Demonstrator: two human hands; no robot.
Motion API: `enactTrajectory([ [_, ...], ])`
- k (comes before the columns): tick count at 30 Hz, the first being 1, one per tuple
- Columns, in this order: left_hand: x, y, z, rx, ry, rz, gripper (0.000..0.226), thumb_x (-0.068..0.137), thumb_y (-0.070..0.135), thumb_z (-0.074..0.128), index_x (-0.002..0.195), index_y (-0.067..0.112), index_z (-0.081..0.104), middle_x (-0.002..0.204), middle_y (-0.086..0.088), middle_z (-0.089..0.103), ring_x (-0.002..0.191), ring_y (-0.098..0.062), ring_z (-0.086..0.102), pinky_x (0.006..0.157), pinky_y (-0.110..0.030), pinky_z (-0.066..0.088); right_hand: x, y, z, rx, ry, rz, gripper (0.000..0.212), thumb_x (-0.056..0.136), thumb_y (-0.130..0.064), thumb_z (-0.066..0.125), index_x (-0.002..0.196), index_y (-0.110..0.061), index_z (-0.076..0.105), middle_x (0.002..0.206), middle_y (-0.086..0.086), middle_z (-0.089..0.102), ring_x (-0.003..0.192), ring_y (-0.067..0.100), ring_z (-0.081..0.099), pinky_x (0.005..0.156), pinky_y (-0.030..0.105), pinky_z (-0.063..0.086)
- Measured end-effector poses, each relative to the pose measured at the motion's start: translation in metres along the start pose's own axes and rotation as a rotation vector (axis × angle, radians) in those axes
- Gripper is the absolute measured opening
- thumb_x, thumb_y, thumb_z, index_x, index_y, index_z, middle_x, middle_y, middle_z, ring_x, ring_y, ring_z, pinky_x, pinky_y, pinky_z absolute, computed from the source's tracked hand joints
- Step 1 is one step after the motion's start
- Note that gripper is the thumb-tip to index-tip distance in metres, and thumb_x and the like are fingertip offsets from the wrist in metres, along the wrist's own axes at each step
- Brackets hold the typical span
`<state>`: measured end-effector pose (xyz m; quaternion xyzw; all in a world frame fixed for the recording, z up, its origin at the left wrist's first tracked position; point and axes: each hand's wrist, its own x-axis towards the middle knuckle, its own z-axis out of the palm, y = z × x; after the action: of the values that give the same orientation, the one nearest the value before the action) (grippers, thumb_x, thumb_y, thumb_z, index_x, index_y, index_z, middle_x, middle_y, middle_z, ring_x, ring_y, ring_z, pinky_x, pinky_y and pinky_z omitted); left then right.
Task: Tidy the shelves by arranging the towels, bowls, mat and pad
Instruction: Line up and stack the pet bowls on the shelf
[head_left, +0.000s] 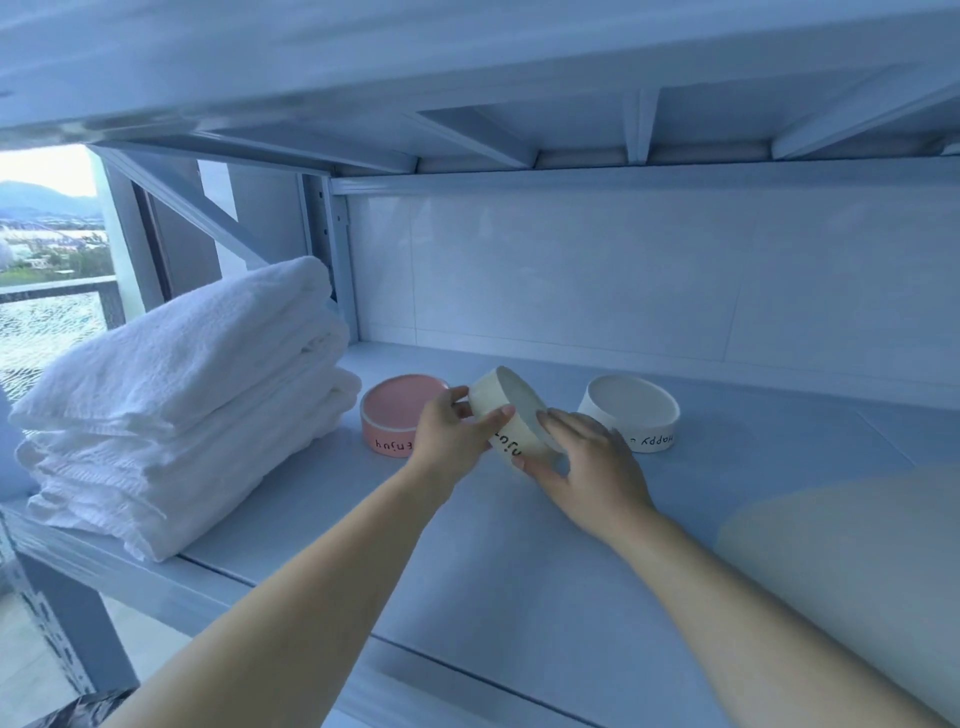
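Note:
A cream bowl (506, 410) with black lettering is tilted on its edge above the shelf (467, 561), mouth facing right. My left hand (457, 436) grips its left side with thumb and fingers curled round the wall. My right hand (592, 467) holds its right rim and underside. A pink bowl (395, 415) stands upright just to the left. A white bowl (631, 413) stands upright to the right. A stack of folded white towels (176, 405) lies at the shelf's left end.
The upper shelf's underside with its braces (519, 135) hangs low overhead. A pale cream surface (852, 571), blurred, lies at the shelf's right front. A window with a railing (52, 291) is to the far left.

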<state>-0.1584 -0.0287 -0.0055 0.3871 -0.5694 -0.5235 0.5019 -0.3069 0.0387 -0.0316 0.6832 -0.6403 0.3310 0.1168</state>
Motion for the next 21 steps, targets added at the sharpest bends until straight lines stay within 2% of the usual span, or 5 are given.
enactTrajectory([
  [4, 0.008, 0.023, -0.003, 0.386, -0.062, 0.199, 0.062, 0.073, 0.024, 0.077, 0.129, 0.020, 0.049, 0.093, 0.017, 0.060, 0.079, 0.006, 0.057, 0.063, -0.019, 0.049, 0.005, 0.000, -0.011, -0.035, 0.058, -0.040, 0.062, 0.089, -0.052, 0.049, 0.139, -0.017, 0.039, 0.148, -0.004, 0.038, 0.137, 0.016, 0.031, 0.110, 0.042, 0.026],
  [7, 0.006, 0.027, -0.006, 0.559, -0.123, 0.260, 0.055, 0.073, 0.026, 0.075, 0.124, 0.028, 0.054, 0.090, 0.018, 0.062, 0.067, 0.000, 0.060, 0.048, -0.017, 0.046, 0.008, -0.001, -0.020, -0.026, 0.114, -0.082, 0.068, 0.085, -0.048, 0.058, 0.140, -0.014, 0.038, 0.147, -0.003, 0.038, 0.137, 0.017, 0.032, 0.110, 0.044, 0.028],
  [15, -0.008, 0.016, -0.012, 0.966, -0.300, 0.384, 0.037, 0.075, 0.022, 0.071, 0.109, 0.034, 0.063, 0.085, 0.023, 0.062, 0.076, -0.009, 0.062, 0.062, -0.022, 0.049, 0.008, 0.012, -0.019, -0.030, -0.052, -0.126, 0.073, 0.080, -0.045, 0.066, 0.142, -0.019, 0.035, 0.150, -0.009, 0.032, 0.141, 0.013, 0.023, 0.112, 0.042, 0.023],
  [18, -0.010, 0.003, -0.015, 1.076, -0.340, 0.443, 0.035, 0.076, 0.021, 0.070, 0.108, 0.033, 0.064, 0.100, 0.017, 0.067, 0.093, -0.012, 0.062, 0.079, -0.029, 0.050, 0.005, 0.015, -0.014, -0.027, -0.060, -0.193, 0.057, 0.081, -0.035, 0.069, 0.129, -0.012, 0.051, 0.140, -0.001, 0.047, 0.133, 0.021, 0.036, 0.104, 0.035, 0.033],
  [21, -0.014, -0.013, -0.019, 1.117, -0.345, 0.493, 0.035, 0.079, 0.019, 0.068, 0.111, 0.032, 0.065, 0.111, 0.015, 0.067, 0.101, -0.012, 0.060, 0.082, -0.023, 0.046, 0.002, 0.017, -0.009, 0.011, -0.103, -0.156, 0.035, 0.082, -0.031, 0.068, 0.112, -0.012, 0.064, 0.125, 0.000, 0.058, 0.121, 0.016, 0.043, 0.093, 0.023, 0.033],
])
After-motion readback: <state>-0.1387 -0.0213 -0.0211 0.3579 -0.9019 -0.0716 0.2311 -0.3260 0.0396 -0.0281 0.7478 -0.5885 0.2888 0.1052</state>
